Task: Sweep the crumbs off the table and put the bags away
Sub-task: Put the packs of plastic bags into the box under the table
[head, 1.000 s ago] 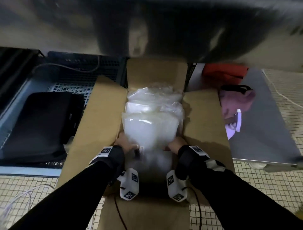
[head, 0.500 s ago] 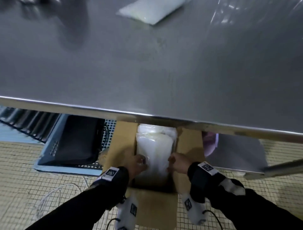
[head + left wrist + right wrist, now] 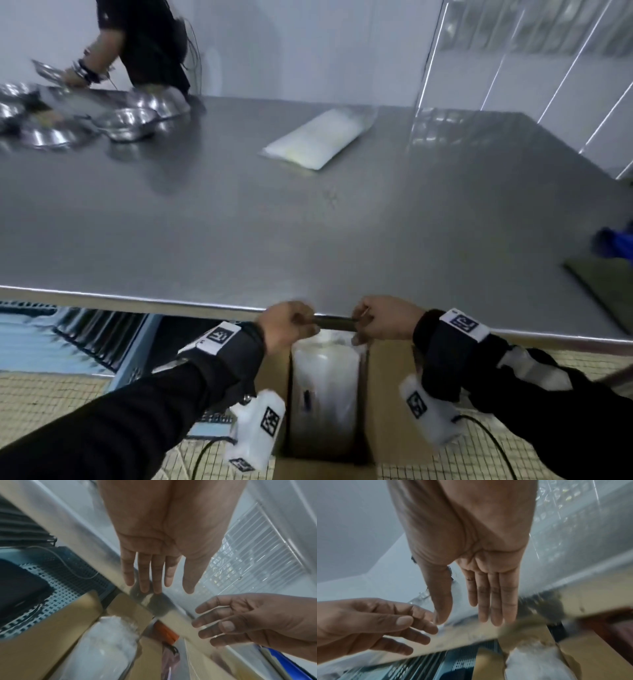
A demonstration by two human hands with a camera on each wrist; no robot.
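A clear bag of white stuff (image 3: 317, 138) lies alone on the steel table (image 3: 239, 222), towards the far middle. Below the table's front edge stands an open cardboard box (image 3: 387, 394) on the floor, with several similar bags (image 3: 325, 377) packed upright in it. My left hand (image 3: 291, 325) and right hand (image 3: 383, 323) hover side by side at the table's front edge, above the box. The wrist views show the left hand (image 3: 154, 582) and the right hand (image 3: 488, 601) with fingers straight or loosely spread, holding nothing. No crumbs can be made out on the table.
Another person (image 3: 144, 41) handles several metal bowls (image 3: 126, 123) at the table's far left. A green cloth (image 3: 609, 291) and a blue object (image 3: 613, 240) lie at the right edge. A blue crate (image 3: 85, 339) with a black item sits under the table, left of the box.
Both hands let go of the bag in the box and rose to the table's front edge. My view lifted from the box to the table top.
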